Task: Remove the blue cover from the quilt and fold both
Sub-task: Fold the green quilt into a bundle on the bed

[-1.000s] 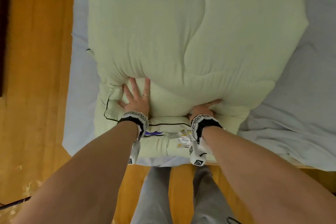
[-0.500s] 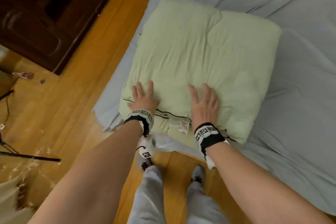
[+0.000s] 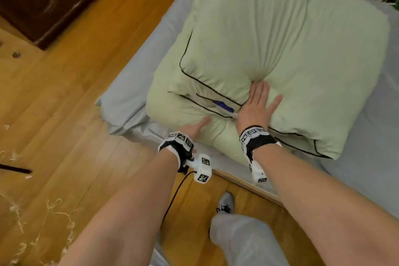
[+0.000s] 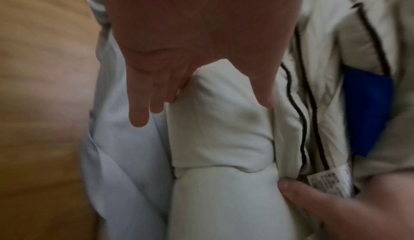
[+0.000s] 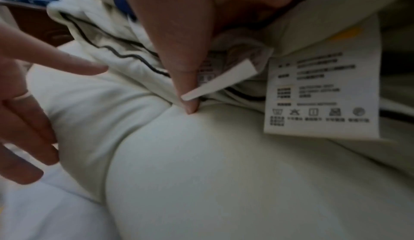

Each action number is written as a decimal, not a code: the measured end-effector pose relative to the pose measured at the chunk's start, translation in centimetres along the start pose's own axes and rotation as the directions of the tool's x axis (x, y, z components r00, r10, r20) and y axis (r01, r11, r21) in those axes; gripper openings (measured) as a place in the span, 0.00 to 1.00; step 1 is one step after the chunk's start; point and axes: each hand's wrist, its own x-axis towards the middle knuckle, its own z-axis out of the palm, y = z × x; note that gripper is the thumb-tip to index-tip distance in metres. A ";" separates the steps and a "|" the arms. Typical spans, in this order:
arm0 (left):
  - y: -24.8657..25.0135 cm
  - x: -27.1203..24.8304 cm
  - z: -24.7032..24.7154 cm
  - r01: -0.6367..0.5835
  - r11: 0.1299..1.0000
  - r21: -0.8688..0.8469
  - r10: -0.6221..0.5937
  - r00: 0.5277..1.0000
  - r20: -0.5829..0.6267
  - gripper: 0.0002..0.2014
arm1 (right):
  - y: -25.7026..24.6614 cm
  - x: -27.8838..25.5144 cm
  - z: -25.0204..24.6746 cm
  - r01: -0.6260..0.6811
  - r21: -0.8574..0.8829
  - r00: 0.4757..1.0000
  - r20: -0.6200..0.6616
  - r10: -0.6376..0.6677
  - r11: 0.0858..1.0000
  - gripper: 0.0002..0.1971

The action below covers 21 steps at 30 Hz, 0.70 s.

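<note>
I see the folded pale green quilt (image 3: 280, 54) filling the upper right of the head view, lying on a bed covered in light blue-grey fabric (image 3: 129, 101); I cannot tell whether that fabric is the cover or a sheet. My right hand (image 3: 257, 106) lies flat on top of the quilt near its lower edge, its fingers (image 3: 260, 89) straight and slightly spread, pushing a dent into the padding. In the right wrist view the thumb tip (image 5: 190, 107) digs into the seam just beside a white care label (image 5: 322, 91) with printed washing symbols.

My left hand (image 3: 194, 128) sits at the lower left edge of the quilt, in the centre of the head view. From the left wrist view its fingers (image 4: 139, 112) hang straight down the side of the fold, between the quilt and the blue-grey fabric, while the thumb (image 4: 264, 95) lies over the top of the fold, so the hand straddles the padded edge without clenching it. A strip of bright blue (image 4: 367, 111) shows between the dark-piped layers (image 4: 302, 119) at the right of that frame.

The wooden floor (image 3: 75, 114) fills the left of the head view.
</note>
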 end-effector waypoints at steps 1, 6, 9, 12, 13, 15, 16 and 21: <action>0.0 0.8 0.7 0.007 0.995 -0.095 -0.002 0.999 0.048 0.47 | 0.2 0.3 0.5 -0.001 -0.004 1.000 -0.002 0.001 1.000 0.39; 2.4 0.6 2.8 -0.098 0.902 -0.420 0.101 0.995 -0.017 0.10 | 3.6 2.1 -3.4 0.010 0.274 1.000 -0.027 -0.003 0.962 0.23; 5.9 -3.4 3.7 -0.152 0.887 -0.435 0.181 0.983 0.025 0.08 | 6.7 2.6 -9.4 0.027 0.317 0.999 0.024 -0.037 0.948 0.23; 9.8 -7.4 4.9 -0.226 0.886 -0.405 0.277 0.958 0.072 0.08 | 9.8 2.9 -16.9 0.044 0.360 0.998 -0.049 -0.028 0.932 0.23; 11.2 -8.6 5.1 -0.234 0.890 -0.392 0.294 0.950 0.101 0.08 | 10.6 2.7 -19.4 0.042 0.386 0.997 -0.080 -0.012 0.921 0.22; 13.0 -10.6 5.8 -0.245 0.896 -0.371 0.309 0.943 0.125 0.11 | 11.7 1.7 -22.7 0.048 0.431 0.991 -0.136 0.012 0.901 0.19; 13.6 -10.8 6.1 -0.250 0.896 -0.368 0.309 0.945 0.111 0.13 | 11.9 0.9 -23.2 0.047 0.440 0.990 -0.138 0.016 0.897 0.18; 11.0 -9.6 6.0 -0.078 0.936 -0.343 0.170 0.954 0.247 0.10 | 9.6 -2.1 -17.1 -0.027 0.413 0.992 0.124 -0.027 0.910 0.14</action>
